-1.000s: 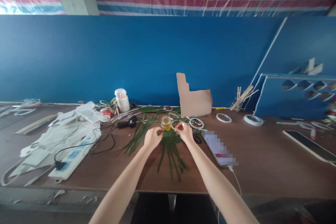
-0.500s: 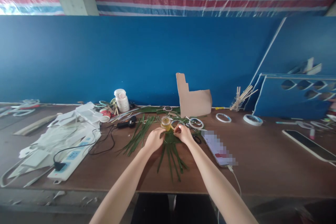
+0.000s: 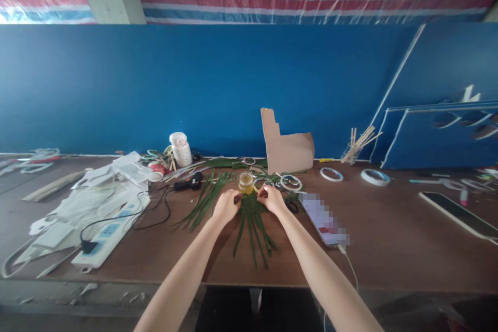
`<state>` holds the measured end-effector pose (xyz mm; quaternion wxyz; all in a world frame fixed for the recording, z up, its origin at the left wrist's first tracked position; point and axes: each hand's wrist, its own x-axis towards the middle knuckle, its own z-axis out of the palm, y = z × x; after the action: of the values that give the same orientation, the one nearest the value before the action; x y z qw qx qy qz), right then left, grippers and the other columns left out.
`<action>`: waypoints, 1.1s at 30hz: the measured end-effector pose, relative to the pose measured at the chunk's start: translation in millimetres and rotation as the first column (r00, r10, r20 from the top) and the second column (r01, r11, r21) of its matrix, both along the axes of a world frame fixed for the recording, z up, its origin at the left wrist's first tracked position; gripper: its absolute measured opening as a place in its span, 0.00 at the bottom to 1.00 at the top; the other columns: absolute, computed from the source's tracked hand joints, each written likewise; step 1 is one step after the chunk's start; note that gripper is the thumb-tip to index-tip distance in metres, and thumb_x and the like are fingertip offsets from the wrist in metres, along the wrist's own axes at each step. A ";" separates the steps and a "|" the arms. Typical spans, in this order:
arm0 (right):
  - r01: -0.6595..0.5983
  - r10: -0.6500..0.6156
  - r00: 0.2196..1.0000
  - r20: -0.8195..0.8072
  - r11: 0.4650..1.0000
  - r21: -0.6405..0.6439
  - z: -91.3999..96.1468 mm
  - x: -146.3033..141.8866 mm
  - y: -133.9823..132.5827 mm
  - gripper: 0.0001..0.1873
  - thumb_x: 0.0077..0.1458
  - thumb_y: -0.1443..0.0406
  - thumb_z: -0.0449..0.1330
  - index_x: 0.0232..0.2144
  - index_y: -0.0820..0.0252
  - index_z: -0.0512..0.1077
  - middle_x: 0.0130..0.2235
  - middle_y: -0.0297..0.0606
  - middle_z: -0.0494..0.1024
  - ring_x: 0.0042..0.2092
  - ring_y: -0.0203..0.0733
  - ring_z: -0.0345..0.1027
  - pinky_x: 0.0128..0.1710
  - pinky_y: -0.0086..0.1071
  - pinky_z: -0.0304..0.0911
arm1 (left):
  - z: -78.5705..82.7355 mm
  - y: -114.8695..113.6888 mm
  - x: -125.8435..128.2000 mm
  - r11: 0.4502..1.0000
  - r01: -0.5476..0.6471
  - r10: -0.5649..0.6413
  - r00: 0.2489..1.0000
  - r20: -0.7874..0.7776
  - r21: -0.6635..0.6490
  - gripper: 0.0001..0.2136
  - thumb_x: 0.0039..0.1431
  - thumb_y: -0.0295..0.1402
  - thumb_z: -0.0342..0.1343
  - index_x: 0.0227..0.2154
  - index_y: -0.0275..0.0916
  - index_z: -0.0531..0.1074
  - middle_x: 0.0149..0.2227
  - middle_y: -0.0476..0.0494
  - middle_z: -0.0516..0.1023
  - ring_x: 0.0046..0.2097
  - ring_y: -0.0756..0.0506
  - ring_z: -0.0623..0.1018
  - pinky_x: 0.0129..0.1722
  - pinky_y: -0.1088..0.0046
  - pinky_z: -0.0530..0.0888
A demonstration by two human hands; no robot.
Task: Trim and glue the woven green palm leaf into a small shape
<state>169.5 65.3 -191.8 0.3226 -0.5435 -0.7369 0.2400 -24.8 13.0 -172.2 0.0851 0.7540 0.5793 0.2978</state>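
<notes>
My left hand (image 3: 226,206) and my right hand (image 3: 271,198) are pinched close together on the top of a fan of long green leaf strips (image 3: 252,223), which lies flat on the brown wooden table (image 3: 373,238). My fingertips hide the place where the strips meet. Just beyond my hands stands a small glass jar of yellow liquid (image 3: 246,182). A looser bunch of green strips (image 3: 205,201) lies to the left of my left hand. A white tape roll (image 3: 291,182) sits beyond my right hand.
A black glue gun (image 3: 189,181) and white bottle (image 3: 181,149) stand back left, near white sheets (image 3: 97,202) and a power strip (image 3: 105,233). A phone (image 3: 324,219) lies right. Cardboard (image 3: 288,145) leans on a blue wall (image 3: 194,88).
My hands have shifted slightly closer together and lower on the leaf strips. The view has also tilted a little, moving the blue panel at the right.
</notes>
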 end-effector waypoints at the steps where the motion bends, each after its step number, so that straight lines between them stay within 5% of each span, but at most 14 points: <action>1: 0.000 0.000 1.000 0.002 1.000 -0.004 0.3 0.4 0.1 0.04 0.41 0.69 0.61 0.25 0.58 0.71 0.29 0.33 0.77 0.32 0.37 0.70 0.33 0.26 0.61 | -0.2 0.3 0.0 1.000 -0.002 0.002 1.000 -0.001 -0.006 0.06 0.48 0.22 0.53 0.27 0.37 0.73 0.29 0.46 0.73 0.32 0.49 0.73 0.33 0.76 0.65; 20: 0.002 -0.002 1.000 0.005 1.000 0.001 1.6 0.2 1.2 0.03 0.42 0.70 0.60 0.24 0.58 0.71 0.30 0.34 0.77 0.33 0.38 0.71 0.35 0.27 0.62 | 0.6 -5.1 4.3 0.991 0.120 -0.120 0.993 -0.001 0.052 0.08 0.53 0.25 0.54 0.34 0.39 0.75 0.36 0.44 0.76 0.40 0.45 0.75 0.41 0.71 0.70; 24: 0.011 -0.011 1.000 -0.003 0.999 0.036 0.3 0.1 2.0 0.03 0.43 0.69 0.59 0.25 0.58 0.71 0.30 0.35 0.77 0.33 0.38 0.71 0.35 0.27 0.62 | 0.3 -7.2 10.8 0.985 0.150 -0.149 0.989 -0.027 0.088 0.10 0.57 0.29 0.50 0.40 0.39 0.74 0.45 0.42 0.75 0.47 0.44 0.73 0.48 0.69 0.69; 29: 0.067 -0.066 0.998 -0.023 0.995 0.080 2.7 0.6 2.5 0.02 0.44 0.67 0.57 0.24 0.58 0.70 0.28 0.34 0.76 0.32 0.38 0.71 0.34 0.28 0.62 | -2.4 -13.7 23.4 0.924 0.382 -0.377 0.916 -0.138 0.014 0.21 0.63 0.39 0.41 0.57 0.38 0.60 0.59 0.40 0.64 0.59 0.45 0.64 0.59 0.67 0.60; 33: 0.148 -0.138 0.986 -0.090 0.982 0.119 6.8 3.5 2.8 0.03 0.44 0.66 0.56 0.23 0.57 0.69 0.26 0.34 0.76 0.31 0.40 0.70 0.34 0.29 0.63 | -10.4 -16.3 23.9 0.894 0.441 -0.448 0.867 -0.220 -0.080 0.28 0.62 0.46 0.40 0.62 0.39 0.50 0.64 0.39 0.53 0.64 0.43 0.54 0.62 0.63 0.52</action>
<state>173.0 68.2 -185.0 0.4025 -0.5634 -0.6957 0.1913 -0.9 -3.3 -182.6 0.0933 0.8953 0.4002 0.1720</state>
